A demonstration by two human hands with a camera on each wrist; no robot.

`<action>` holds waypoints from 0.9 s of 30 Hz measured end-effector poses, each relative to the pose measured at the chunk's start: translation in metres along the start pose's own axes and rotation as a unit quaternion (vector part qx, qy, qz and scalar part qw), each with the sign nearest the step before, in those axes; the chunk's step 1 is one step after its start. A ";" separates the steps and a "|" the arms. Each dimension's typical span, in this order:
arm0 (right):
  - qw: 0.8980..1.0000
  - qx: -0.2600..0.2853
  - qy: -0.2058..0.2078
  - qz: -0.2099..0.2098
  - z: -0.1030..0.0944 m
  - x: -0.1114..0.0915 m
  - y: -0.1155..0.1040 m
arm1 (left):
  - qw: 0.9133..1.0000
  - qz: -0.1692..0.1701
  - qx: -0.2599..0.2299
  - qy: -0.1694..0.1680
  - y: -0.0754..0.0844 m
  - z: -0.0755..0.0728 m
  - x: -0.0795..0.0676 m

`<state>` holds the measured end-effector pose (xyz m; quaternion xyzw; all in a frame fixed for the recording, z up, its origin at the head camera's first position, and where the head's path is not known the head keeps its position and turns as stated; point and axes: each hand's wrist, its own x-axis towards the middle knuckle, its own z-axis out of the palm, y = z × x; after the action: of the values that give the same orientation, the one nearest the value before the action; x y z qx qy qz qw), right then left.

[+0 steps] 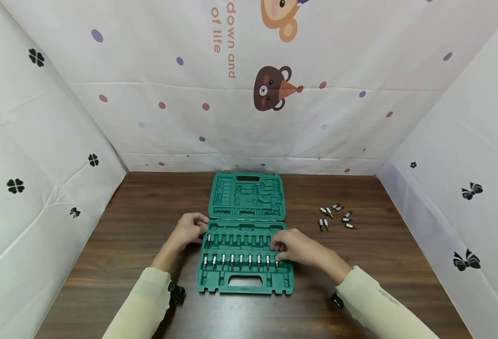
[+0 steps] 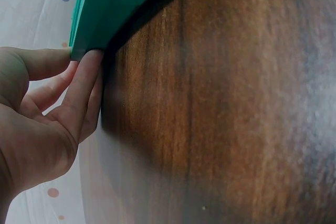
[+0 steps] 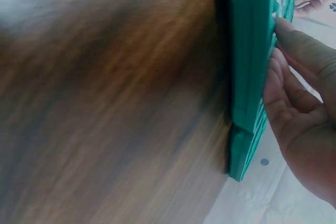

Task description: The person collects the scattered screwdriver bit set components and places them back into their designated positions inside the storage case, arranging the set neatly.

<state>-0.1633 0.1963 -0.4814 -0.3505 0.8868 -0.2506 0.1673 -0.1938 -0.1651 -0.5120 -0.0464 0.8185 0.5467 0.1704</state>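
A green plastic socket case [image 1: 242,284] lies unfolded on the table. My left hand [image 1: 189,228] holds its left edge; in the left wrist view the thumb [image 2: 50,64] is on top and fingers reach underneath. Several silver bit sockets [image 1: 241,261] with dark tips fill the lower row, and a single bit socket [image 1: 208,240] sits at the left of the upper row. Over the right end of these rows is my right hand [image 1: 295,246], its thumb touching the last lower bit socket [image 1: 276,263]. In the right wrist view, thumb [image 3: 302,43] and fingers are apart, fingertips against the case.
Several loose bit sockets [image 1: 328,213] are scattered on the wooden table [image 1: 155,197] to the right of the case. The case's lid [image 1: 247,195] lies folded back toward the rear wall. Printed white sheets [image 1: 232,122] enclose the table at the back and sides.
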 end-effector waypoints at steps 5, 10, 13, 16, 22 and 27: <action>1.000 0.011 0.029 -0.003 0.000 -0.009 0.005 | 1.000 -0.003 -0.009 0.002 0.000 0.000 0.000; 0.997 0.033 0.068 0.011 -0.007 -0.021 0.013 | 1.000 -0.002 -0.005 0.000 0.000 0.001 -0.001; 0.994 0.035 0.099 0.020 -0.012 -0.029 0.020 | 1.000 -0.004 -0.004 0.001 0.000 0.001 -0.001; 0.991 0.026 0.126 0.043 -0.016 -0.037 0.027 | 1.000 -0.004 -0.005 0.002 0.000 0.001 -0.001; 0.983 0.006 0.171 0.067 -0.023 -0.054 0.043 | 1.000 -0.006 -0.008 0.005 -0.001 0.002 0.000; 0.975 0.002 0.199 0.099 -0.027 -0.066 0.058 | 1.000 -0.005 -0.007 0.005 -0.001 0.001 0.000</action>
<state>-0.1618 0.2881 -0.4842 -0.2036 0.9322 -0.2991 0.0120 -0.1932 -0.1645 -0.5131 -0.0545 0.8153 0.5514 0.1682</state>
